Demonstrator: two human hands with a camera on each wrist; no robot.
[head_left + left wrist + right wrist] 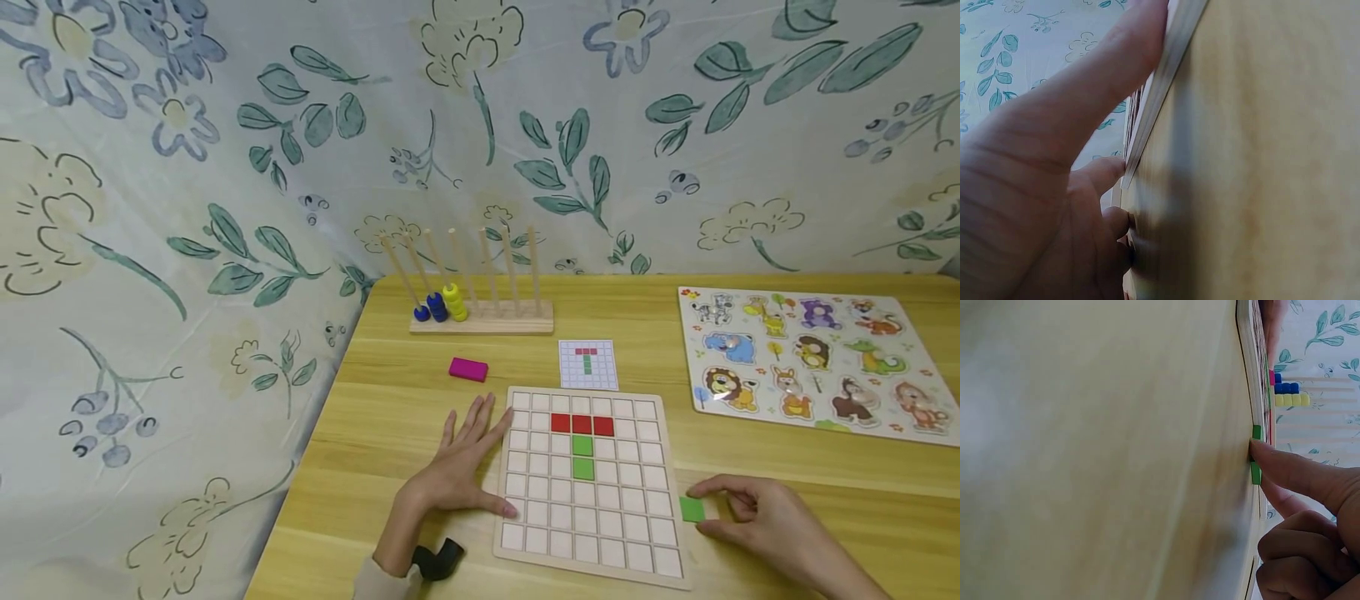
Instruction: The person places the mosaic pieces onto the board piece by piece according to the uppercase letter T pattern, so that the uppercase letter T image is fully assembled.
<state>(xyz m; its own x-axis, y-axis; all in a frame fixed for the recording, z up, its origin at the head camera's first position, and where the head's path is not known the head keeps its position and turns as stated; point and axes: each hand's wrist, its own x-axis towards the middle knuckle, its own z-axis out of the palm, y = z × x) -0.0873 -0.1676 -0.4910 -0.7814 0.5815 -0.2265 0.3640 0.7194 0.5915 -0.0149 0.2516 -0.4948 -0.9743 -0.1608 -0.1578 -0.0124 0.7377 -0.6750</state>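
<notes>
A wooden grid board [592, 575] with square cells lies on the table. Three red tiles [581, 424] form a row in its upper part, and two green tiles [582, 457] run down below the middle one. My left hand [461, 467] rests spread at the board's left edge, thumb on the lower edge and index finger higher up. In the left wrist view the thumb [1104, 75] touches the board's rim. My right hand [765, 517] pinches a loose green tile [692, 509] between thumb and index finger, just right of the board.
Above the board lies a pattern card [588, 364] with a T shape. A magenta block [468, 369] and a bead abacus [483, 321] stand farther back. An animal puzzle [817, 358] lies at right. A black object [438, 559] is near my left wrist.
</notes>
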